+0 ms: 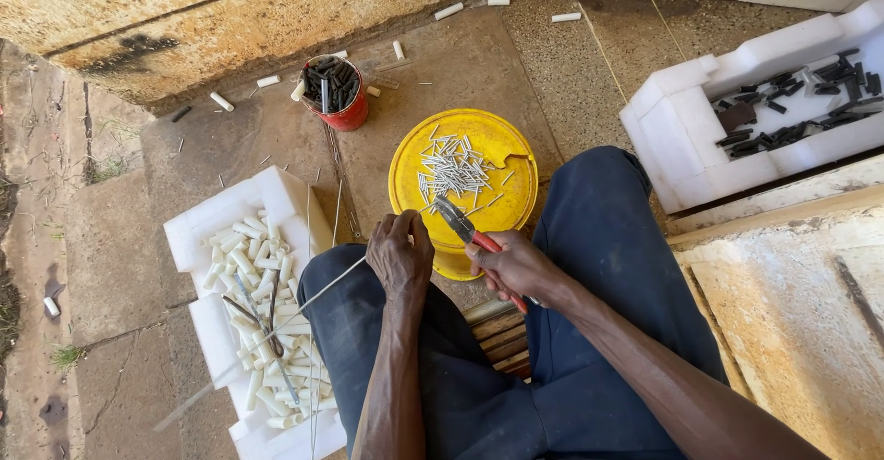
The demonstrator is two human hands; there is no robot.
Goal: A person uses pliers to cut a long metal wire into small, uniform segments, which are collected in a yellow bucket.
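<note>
While both hands' fingers grip: right hand (516, 267) on pliers (465, 228), left hand (401, 256) on wire (318, 296).

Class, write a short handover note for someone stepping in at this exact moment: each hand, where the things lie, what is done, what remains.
Left hand: closed on a long thin wire, feeding it forward.
Right hand: gripping red-handled pliers, whose tip meets the wire's end over the yellow lid.
Done: a pile of short cut wire pieces lies on the lid.
Left: most of the wire is uncut, trailing back over the white tray of white tubes.
</note>
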